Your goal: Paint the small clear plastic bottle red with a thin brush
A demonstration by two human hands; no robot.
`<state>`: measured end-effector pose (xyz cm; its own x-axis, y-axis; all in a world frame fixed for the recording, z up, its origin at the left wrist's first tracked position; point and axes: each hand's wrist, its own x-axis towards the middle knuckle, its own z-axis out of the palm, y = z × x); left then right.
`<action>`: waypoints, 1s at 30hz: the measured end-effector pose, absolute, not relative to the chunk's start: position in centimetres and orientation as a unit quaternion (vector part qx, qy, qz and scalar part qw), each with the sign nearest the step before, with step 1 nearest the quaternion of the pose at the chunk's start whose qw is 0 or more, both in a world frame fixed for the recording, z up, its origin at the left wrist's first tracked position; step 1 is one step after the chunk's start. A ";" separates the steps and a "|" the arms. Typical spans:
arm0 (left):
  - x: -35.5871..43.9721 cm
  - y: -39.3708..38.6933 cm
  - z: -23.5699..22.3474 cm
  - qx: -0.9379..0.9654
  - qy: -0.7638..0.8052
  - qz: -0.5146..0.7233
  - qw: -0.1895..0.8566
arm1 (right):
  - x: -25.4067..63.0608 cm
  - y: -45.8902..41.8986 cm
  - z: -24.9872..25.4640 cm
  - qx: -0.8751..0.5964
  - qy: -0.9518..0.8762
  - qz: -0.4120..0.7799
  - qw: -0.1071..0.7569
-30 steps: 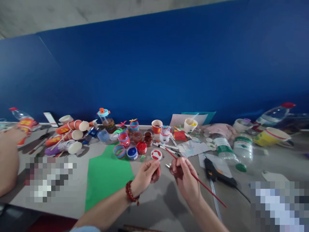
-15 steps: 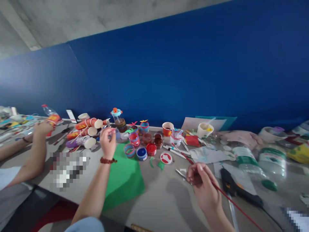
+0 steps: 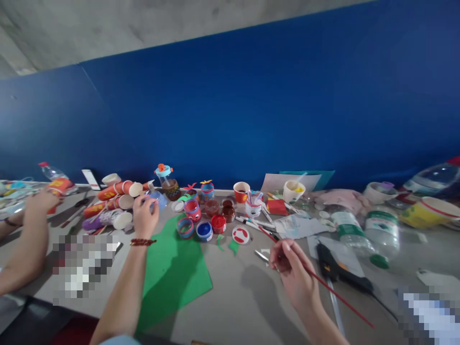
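Observation:
My left hand [image 3: 145, 214] is raised over the far left part of a green sheet [image 3: 179, 278]. Its thumb and fingers are pinched together. A small reddish bit shows at the fingertips, too small to name. In my right hand [image 3: 295, 268] is a thin red paintbrush [image 3: 341, 299], its handle slanting down to the right and its tip pointing away from me. Between the hands stand open jars of blue paint [image 3: 204, 230] and red paint [image 3: 218, 223]. A white disc with red patches [image 3: 240, 235] lies close by, beside green scraps [image 3: 233, 247].
Wrapped paper cups [image 3: 124, 201] are piled on the left, where another person's hands [image 3: 40, 201] hold a red-labelled bottle [image 3: 59, 184]. A glue gun [image 3: 339, 268] and plastic bottles [image 3: 383, 232] lie right. Markers, paper and cups line the blue wall [image 3: 230, 110].
The view has turned a little to the right, so the table's things sit further left. My left hand still pinches and my right hand keeps the paintbrush.

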<state>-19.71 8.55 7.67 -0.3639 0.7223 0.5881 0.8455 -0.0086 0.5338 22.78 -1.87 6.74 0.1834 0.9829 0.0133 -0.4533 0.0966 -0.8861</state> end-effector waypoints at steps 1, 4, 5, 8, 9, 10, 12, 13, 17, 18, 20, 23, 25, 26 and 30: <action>-18.8 7.8 8.1 -0.566 -0.688 -0.450 0.064 | 22.7 -1.8 6.7 -0.391 -0.337 0.545 0.661; -14.0 5.1 8.8 -0.613 -0.590 -0.521 -0.067 | 22.1 -1.7 6.2 -0.382 -0.354 0.545 0.657; -11.9 4.3 8.8 -0.620 -0.533 -0.551 -0.168 | 21.9 -1.6 6.0 -0.383 -0.369 0.536 0.656; -5.8 2.7 8.0 -0.579 -0.443 -0.541 -0.419 | 21.4 -1.8 5.4 -0.380 -0.455 0.488 0.641; -4.1 2.5 7.6 -0.549 -0.432 -0.537 -0.473 | 21.3 -2.0 5.3 -0.376 -0.490 0.469 0.631; -2.7 2.4 7.2 -0.516 -0.419 -0.544 -0.512 | 21.3 -2.2 5.1 -0.372 -0.523 0.451 0.620; -0.6 2.4 6.5 -0.473 -0.396 -0.553 -0.560 | 21.4 -2.6 4.7 -0.374 -0.577 0.416 0.595; 0.2 2.4 6.2 -0.461 -0.390 -0.558 -0.569 | 21.4 -2.7 4.4 -0.380 -0.595 0.401 0.584; 2.2 2.1 5.2 -0.445 -0.380 -0.571 -0.576 | 21.6 -3.0 3.3 -0.403 -0.618 0.376 0.561; 2.6 2.0 5.0 -0.443 -0.375 -0.575 -0.576 | 21.6 -2.9 3.1 -0.408 -0.616 0.374 0.561; 3.2 1.8 4.6 -0.446 -0.367 -0.589 -0.566 | 21.6 -2.7 2.6 -0.412 -0.611 0.371 0.565; 3.6 1.7 3.8 -0.474 -0.360 -0.605 -0.529 | 21.6 -2.4 2.2 -0.408 -0.606 0.374 0.571; 3.5 1.8 3.1 -0.520 -0.348 -0.597 -0.502 | 21.5 -2.3 2.1 -0.405 -0.600 0.378 0.577; 3.4 1.8 2.7 -0.550 -0.334 -0.587 -0.491 | 21.5 -2.2 2.0 -0.405 -0.594 0.380 0.582; 2.9 1.9 1.2 -0.650 -0.264 -0.550 -0.453 | 21.6 -2.1 1.8 -0.403 -0.570 0.379 0.608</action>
<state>2.93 1.92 1.16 0.2554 0.8418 0.4755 -0.1541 -0.4501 0.8796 21.59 -2.13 1.84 0.0640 0.9202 0.3863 -0.0011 0.3871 -0.9220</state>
